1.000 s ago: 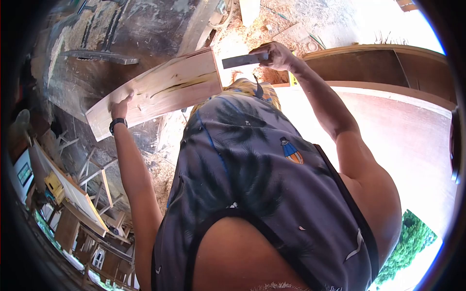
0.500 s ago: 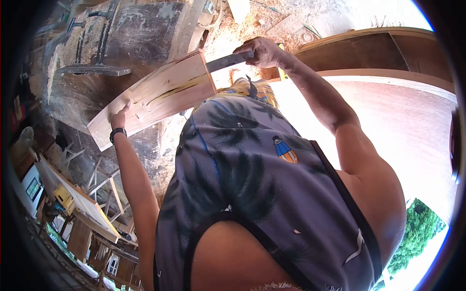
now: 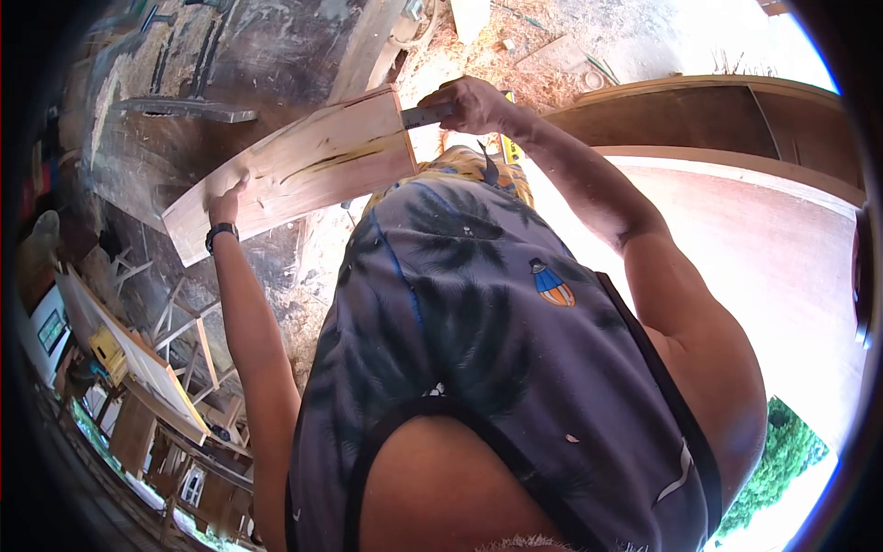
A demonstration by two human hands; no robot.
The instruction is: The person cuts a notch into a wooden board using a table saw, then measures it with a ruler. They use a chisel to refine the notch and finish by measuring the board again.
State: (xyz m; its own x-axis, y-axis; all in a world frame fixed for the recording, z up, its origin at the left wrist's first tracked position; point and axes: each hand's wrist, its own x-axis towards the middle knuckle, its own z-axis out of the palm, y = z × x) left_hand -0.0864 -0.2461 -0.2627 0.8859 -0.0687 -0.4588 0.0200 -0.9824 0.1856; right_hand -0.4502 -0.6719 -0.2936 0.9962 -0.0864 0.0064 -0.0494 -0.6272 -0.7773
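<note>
A pale wooden board with dark grain streaks lies slantwise across the upper middle of the view. My left hand, a dark watch on its wrist, grips the board near its far left end. Its thumb rests along the board's face, and the other fingers are mostly hidden. Off the board's right end, my right hand is closed around a try square. The metal blade reaches left to the board's end edge, and the yellow stock shows below the wrist.
A dusty workbench stands behind the board, with a dark metal bar on it. Wood shavings cover the ground. To the right is a large wooden panel. Wooden frames stand at lower left.
My right hand has moved left with the try square, closer to the board's end, so less of the blade shows. My left hand still holds the board, which has shifted slightly upward in view.
</note>
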